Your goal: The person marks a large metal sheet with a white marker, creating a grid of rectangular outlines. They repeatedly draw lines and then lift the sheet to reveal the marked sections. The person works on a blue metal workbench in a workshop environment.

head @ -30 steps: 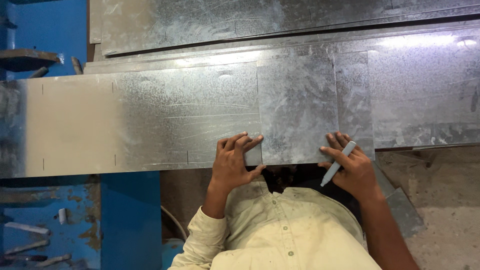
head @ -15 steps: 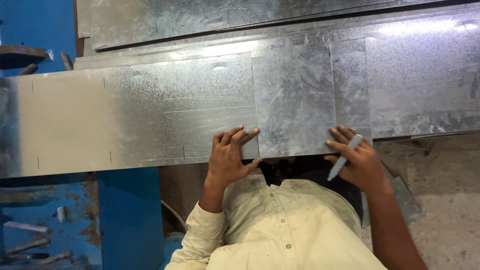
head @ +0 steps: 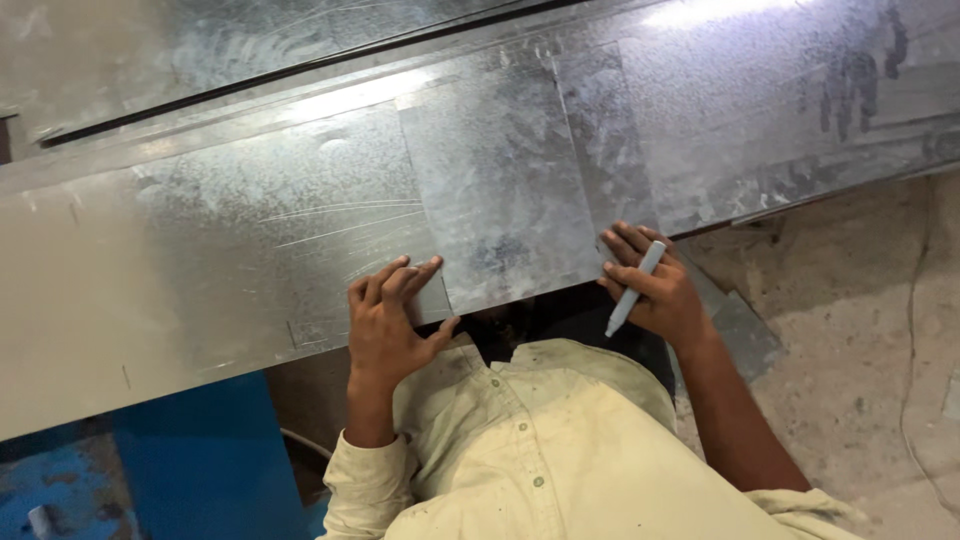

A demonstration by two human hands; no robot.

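A small rectangular galvanized metal sheet [head: 500, 190] lies on top of a long galvanized sheet [head: 200, 260] on the bench. My left hand [head: 390, 320] grips the near edge at the small sheet's left corner, fingers on top, thumb under. At the small sheet's right near corner is my right hand [head: 655, 290]; it rests on the edge and holds a grey marker [head: 634, 290] between the fingers, tip pointing down towards me.
More metal sheets [head: 250, 40] lie stacked behind. A blue machine frame [head: 200, 460] stands below the bench at the left. Concrete floor [head: 860, 350] lies to the right, with a metal offcut [head: 745, 335] near my right wrist.
The view has tilted and closed in on the sheets. Both hands stay at the near edge of the small sheet; the marker stays in my right hand.
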